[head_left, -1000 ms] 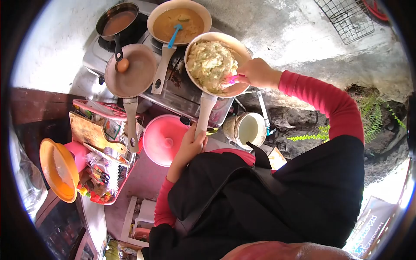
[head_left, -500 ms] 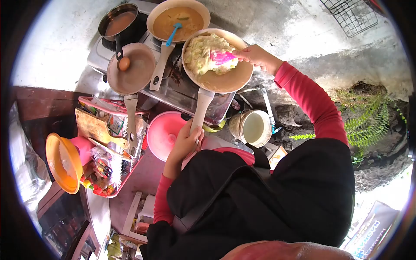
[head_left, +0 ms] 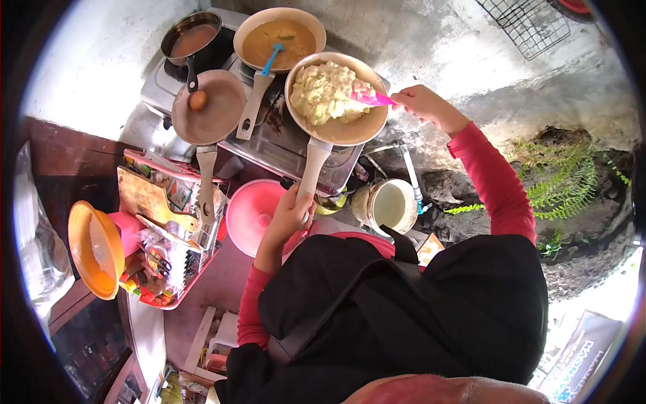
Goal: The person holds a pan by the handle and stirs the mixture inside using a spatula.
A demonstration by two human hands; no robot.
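Note:
My left hand (head_left: 289,217) is wrapped round the pale handle of a frying pan (head_left: 360,133) at the stove. A thick, pale yellow mash with green bits (head_left: 323,93) is heaped on the left side of this pan. With my right hand (head_left: 425,106) I grip a pink spatula (head_left: 374,98) at the pan's right rim; its blade is partly sunk in the mash. Behind stands a pan of orange-brown sauce (head_left: 286,42) with a blue spatula (head_left: 272,59) resting in it. To the left, one brown egg (head_left: 198,101) lies in another light pan (head_left: 222,114).
A dark saucepan (head_left: 191,42) sits on the back left of the stove (head_left: 289,156). Below are a pink lid-like piece (head_left: 252,217) and a used white bucket (head_left: 392,206). On the left, a dish rack (head_left: 202,249) holds a cutting board (head_left: 145,195) near an orange bowl (head_left: 95,249).
My right hand has drawn the pink spatula to the right, toward the pan's rim. The mash now sits more gathered on the left. My left hand keeps its hold on the handle.

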